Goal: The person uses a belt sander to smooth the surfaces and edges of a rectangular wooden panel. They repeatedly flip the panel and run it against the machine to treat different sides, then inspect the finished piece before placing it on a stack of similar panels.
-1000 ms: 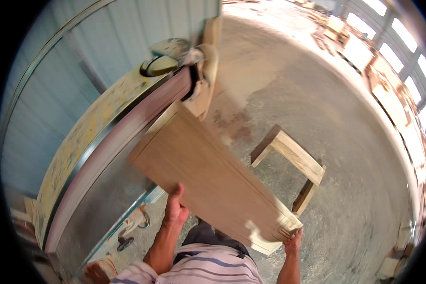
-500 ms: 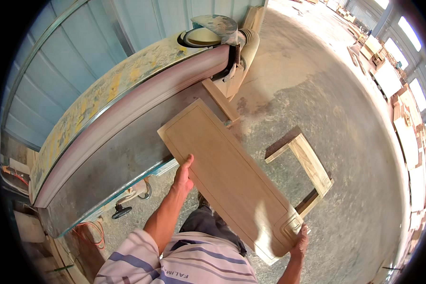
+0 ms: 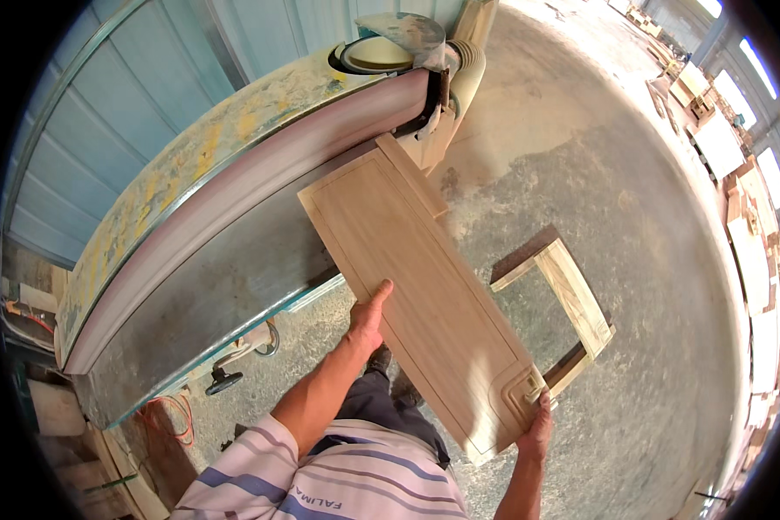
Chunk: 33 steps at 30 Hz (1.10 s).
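Note:
A long brown wooden panel (image 3: 433, 295) with a carved border and a grooved corner pattern lies slanted across the middle. My left hand (image 3: 370, 319) grips its left long edge, thumb on top and fingers hidden beneath. At the near right corner, my right hand (image 3: 537, 427) is closed on the panel's edge. The panel's far end is over the metal table of a belt sander (image 3: 221, 269), close to its pinkish sanding belt (image 3: 260, 195). A wooden stop bar (image 3: 413, 176) on the table runs along the panel's far right edge.
On the floor to the right stands a pale wooden frame (image 3: 572, 299). A black-handled crank (image 3: 224, 381) and an orange cable (image 3: 182, 420) are below the sander table. A ribbed hose (image 3: 468, 74) rises at the sander's far end. Stacked wood (image 3: 754, 247) lines the far right.
The panel has moved away from me, its far end now further over the sander table and against the stop bar. Both hands moved with it, keeping hold.

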{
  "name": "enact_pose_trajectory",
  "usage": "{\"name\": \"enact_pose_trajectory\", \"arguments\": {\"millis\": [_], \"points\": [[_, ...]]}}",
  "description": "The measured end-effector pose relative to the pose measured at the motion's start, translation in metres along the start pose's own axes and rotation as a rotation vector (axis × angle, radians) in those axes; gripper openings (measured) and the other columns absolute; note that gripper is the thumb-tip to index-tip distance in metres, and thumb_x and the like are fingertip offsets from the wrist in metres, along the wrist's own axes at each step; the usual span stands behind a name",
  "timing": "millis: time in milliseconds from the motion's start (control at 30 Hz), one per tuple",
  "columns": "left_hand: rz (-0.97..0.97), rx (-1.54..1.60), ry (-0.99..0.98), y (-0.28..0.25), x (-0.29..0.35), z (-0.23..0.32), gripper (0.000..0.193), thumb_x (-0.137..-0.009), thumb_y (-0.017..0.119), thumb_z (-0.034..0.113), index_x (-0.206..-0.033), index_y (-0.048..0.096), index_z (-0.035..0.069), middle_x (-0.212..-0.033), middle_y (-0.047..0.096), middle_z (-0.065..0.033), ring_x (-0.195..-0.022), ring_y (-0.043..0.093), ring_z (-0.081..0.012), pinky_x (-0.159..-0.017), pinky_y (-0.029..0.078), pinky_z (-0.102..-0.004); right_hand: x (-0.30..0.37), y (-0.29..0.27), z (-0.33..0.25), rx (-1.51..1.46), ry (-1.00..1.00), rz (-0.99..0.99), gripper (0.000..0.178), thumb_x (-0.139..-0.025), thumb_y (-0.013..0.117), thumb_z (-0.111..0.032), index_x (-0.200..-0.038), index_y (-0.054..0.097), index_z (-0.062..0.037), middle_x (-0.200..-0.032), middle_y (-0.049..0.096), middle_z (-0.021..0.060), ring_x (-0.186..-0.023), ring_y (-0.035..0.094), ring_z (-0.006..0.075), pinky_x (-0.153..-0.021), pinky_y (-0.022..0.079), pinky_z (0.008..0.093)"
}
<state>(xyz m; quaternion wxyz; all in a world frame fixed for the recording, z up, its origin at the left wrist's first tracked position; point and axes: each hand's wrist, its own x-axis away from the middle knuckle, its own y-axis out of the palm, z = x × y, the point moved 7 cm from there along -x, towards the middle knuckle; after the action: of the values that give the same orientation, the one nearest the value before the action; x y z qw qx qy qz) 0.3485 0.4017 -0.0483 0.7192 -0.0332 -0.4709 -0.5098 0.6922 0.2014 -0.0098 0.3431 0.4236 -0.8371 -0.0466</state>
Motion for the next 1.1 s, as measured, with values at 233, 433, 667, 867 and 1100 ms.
{"name": "enact_pose_trajectory", "arguments": {"millis": [233, 433, 667, 867, 1100], "points": [[-0.005, -0.076, -0.007, -0.004, -0.016, 0.023, 0.065, -0.072, 0.075, 0.032, -0.121, 0.047, 0.002, -0.118, 0.053, -0.0123, -0.107, 0.053, -0.0274, -0.086, 0.047, -0.0477, 0.003, 0.021, 0.016, -0.057, 0.015, 0.082, 0.05, -0.089, 0.052, -0.038, -0.123, 0.047, -0.001, -0.115, 0.055, 0.013, -0.101, 0.058, 0.0275, -0.085, 0.051, 0.0413], [0.023, -0.121, -0.034, -0.012, -0.031, 0.029, 0.065, -0.073, 0.075, 0.033, -0.123, 0.046, 0.003, -0.119, 0.053, -0.0123, -0.109, 0.052, -0.0282, -0.087, 0.046, -0.0482, -0.007, 0.026, 0.024, -0.112, 0.056, 0.096, 0.05, -0.09, 0.051, -0.039, -0.123, 0.047, -0.0013, -0.116, 0.056, 0.0127, -0.101, 0.058, 0.0272, -0.086, 0.05, 0.0409], [0.015, -0.118, -0.022, -0.015, -0.043, 0.035, 0.064, -0.073, 0.074, 0.033, -0.123, 0.046, 0.003, -0.121, 0.052, -0.0123, -0.11, 0.051, -0.028, -0.088, 0.046, -0.0479, -0.016, 0.036, 0.026, -0.148, 0.05, 0.084, 0.05, -0.091, 0.049, -0.039, -0.122, 0.047, -0.0003, -0.114, 0.056, 0.0138, -0.101, 0.058, 0.0266, -0.085, 0.051, 0.0409], [0.025, -0.134, -0.015, -0.013, -0.044, 0.041, 0.063, -0.076, 0.072, 0.032, -0.125, 0.045, 0.003, -0.122, 0.051, -0.012, -0.111, 0.05, -0.0276, -0.089, 0.045, -0.0475, -0.019, 0.04, 0.028, -0.107, 0.069, 0.161, 0.052, -0.089, 0.05, -0.041, -0.121, 0.049, -0.0003, -0.114, 0.056, 0.0138, -0.099, 0.059, 0.0271, -0.084, 0.051, 0.0405], [-0.042, -0.115, 0.039, -0.012, -0.047, 0.039, 0.059, -0.08, 0.068, 0.03, -0.126, 0.044, 0.004, -0.124, 0.05, -0.0106, -0.113, 0.049, -0.0262, -0.093, 0.043, -0.0438, -0.016, 0.038, 0.029, -0.135, 0.078, 0.191, 0.052, -0.089, 0.051, -0.042, -0.119, 0.05, 0.0, -0.109, 0.058, 0.0125, -0.095, 0.06, 0.0257, -0.081, 0.053, 0.0402]]}}
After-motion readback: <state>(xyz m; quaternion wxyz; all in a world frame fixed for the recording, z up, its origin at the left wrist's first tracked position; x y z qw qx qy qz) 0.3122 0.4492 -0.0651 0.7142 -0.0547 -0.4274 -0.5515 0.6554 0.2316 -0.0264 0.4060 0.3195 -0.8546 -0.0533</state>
